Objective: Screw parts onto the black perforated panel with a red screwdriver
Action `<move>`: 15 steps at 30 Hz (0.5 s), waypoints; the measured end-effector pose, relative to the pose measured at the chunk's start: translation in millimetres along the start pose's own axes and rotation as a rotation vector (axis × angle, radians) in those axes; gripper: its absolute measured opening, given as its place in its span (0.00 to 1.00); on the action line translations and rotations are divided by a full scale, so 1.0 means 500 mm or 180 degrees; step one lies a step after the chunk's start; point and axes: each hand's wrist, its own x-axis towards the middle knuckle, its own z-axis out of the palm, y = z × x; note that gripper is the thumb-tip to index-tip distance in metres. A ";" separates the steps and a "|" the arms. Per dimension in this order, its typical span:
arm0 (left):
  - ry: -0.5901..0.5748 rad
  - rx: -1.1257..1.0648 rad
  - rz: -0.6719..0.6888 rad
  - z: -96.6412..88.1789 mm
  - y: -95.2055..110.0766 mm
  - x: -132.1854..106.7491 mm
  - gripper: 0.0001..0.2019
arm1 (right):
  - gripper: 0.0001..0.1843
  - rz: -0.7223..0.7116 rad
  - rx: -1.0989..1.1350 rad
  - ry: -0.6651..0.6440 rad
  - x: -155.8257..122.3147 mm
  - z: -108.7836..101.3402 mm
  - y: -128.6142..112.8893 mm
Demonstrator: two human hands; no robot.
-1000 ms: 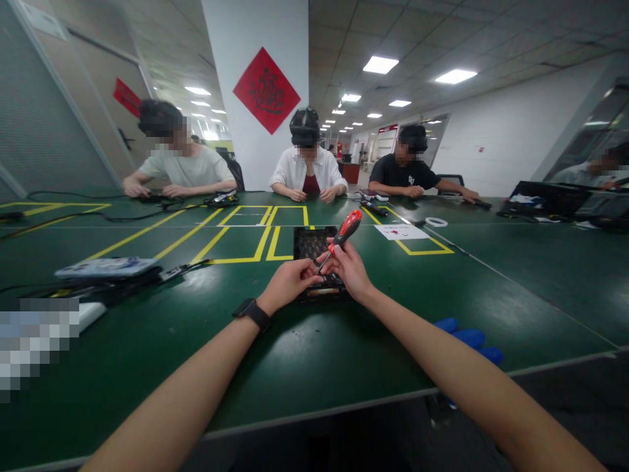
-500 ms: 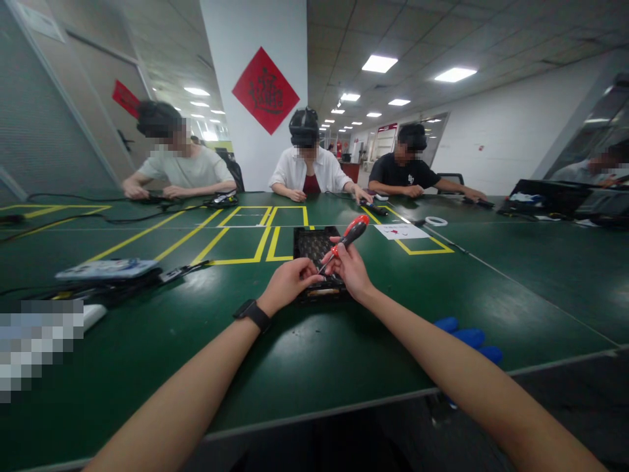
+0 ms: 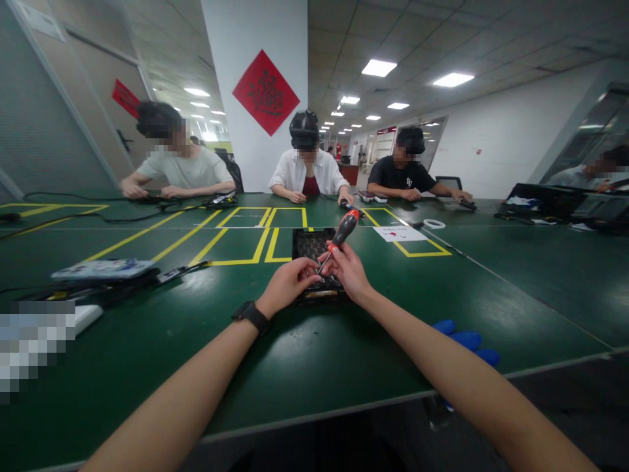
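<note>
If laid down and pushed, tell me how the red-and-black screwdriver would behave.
The red-and-black screwdriver is likely stiff, given its thin, straight metal shaft. Its bulbous handle probably makes it end-heavy; those rounded sides could let it roll.

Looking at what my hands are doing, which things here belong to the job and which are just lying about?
In use:
screwdriver, in your right hand, tip close to your left hand
black box, open under both hands

Seemingly just lying about:
sheet of paper
white ring
blue pieces, partly hidden
</note>
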 end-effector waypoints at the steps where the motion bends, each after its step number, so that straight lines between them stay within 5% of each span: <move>1: 0.0030 -0.0032 -0.0028 0.001 0.000 0.000 0.15 | 0.16 -0.0013 -0.0022 0.0021 0.000 0.001 -0.001; 12: -0.0214 0.0035 0.0010 -0.002 -0.005 0.000 0.14 | 0.18 0.0052 0.0042 0.0063 0.000 0.000 0.000; 15: -0.0015 0.0131 0.0068 0.000 -0.010 0.002 0.15 | 0.18 0.0021 -0.0063 0.0179 0.003 0.000 -0.011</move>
